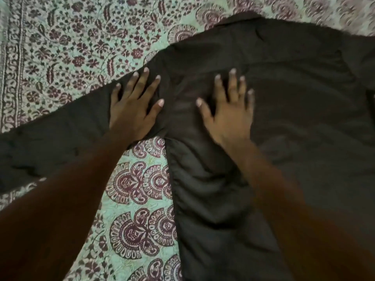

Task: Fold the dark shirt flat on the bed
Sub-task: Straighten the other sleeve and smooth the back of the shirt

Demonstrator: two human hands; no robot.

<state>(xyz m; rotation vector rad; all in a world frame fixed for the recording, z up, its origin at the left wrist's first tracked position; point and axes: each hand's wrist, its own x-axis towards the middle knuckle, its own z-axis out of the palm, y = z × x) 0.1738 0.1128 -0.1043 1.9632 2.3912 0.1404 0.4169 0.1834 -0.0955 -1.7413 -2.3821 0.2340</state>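
Your left hand (133,112) and right hand (228,112) press flat, fingers (233,82) splayed and gripping nothing, on the dark brown cloth shirt (294,118), its collar pointing beyond your fingertips, sleeve trailing left.

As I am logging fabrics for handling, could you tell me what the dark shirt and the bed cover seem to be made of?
The dark shirt looks like thin woven cloth, matte, since it drapes in soft wrinkles; the fibre cannot be told. The bed cover seems a printed cotton-like textile, matte, with a floral and paisley pattern and a slightly puckered, perhaps quilted surface.
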